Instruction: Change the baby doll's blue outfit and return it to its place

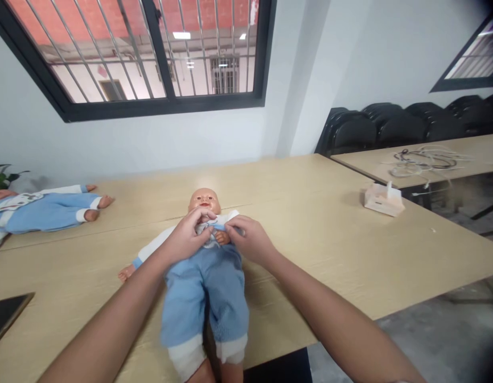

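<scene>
Evidently, the doll (204, 279) lies on its back on the bench (302, 213), directly before the person. Its head (204, 199) is smooth, rounded, glossy plastic; its trousers (226, 290) are soft blue cloth, creased and puffed, ending in thick white cuffs (230, 348). The sleeves look white with blue bands, and the bench has a pale, wood-like surface. The doll's head points towards the wall under the window (166, 101), its legs towards the person, so the long axis runs almost straight away from the person. One doll arm stretches out to the side; the other is bent over the chest.

The person's left hand (190, 231) arches over the doll's chest, fingers curled and thumb a little apart (whether it grips any cloth, one cannot tell). The right hand (246, 236) is nearly closed, thumb and fingertips pinching the sleeve (220, 226) of the bent arm, just beside the small plastic hand (222, 238).

Well left of the doll lies a second doll (50, 210), similarly dressed; nearer, on that side, a flat dark slab (9, 316). Well to the doll's right stands a pale, boxy tissue holder (384, 200).
</scene>
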A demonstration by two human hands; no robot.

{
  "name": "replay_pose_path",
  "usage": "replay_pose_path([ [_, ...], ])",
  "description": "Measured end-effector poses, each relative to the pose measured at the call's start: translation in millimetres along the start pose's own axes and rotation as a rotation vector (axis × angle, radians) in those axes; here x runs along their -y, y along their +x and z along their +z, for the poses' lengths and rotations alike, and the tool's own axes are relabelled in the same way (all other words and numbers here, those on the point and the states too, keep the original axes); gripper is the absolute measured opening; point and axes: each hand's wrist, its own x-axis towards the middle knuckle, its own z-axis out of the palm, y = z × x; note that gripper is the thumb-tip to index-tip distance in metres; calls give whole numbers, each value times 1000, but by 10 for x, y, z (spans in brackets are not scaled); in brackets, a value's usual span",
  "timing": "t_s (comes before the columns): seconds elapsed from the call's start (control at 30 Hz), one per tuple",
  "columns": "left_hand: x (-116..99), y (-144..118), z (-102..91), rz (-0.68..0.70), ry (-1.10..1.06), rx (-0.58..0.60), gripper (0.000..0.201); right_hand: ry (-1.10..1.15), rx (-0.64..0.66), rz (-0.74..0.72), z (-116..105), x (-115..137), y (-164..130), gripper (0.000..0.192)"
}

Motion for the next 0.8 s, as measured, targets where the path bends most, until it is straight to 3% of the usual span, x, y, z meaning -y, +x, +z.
replay_pose_path([
  [0.17,47,4,59,-132,-226,24,25,341,163,200,-46,4,16,27],
  [0.4,-4,12,4,221,172,-34,27,317,161,135,-34,52,14,21],
  [0.53,-4,-29,18,410,335,-38,24,312,177,120,-35,67,18,31],
  [0.67,21,-64,30,479,465,-62,18,451,243,252,-42,35,16,30],
  [0.8,-81,-89,-33,503,563,-83,6,402,231,231,-67,51,15,27],
])
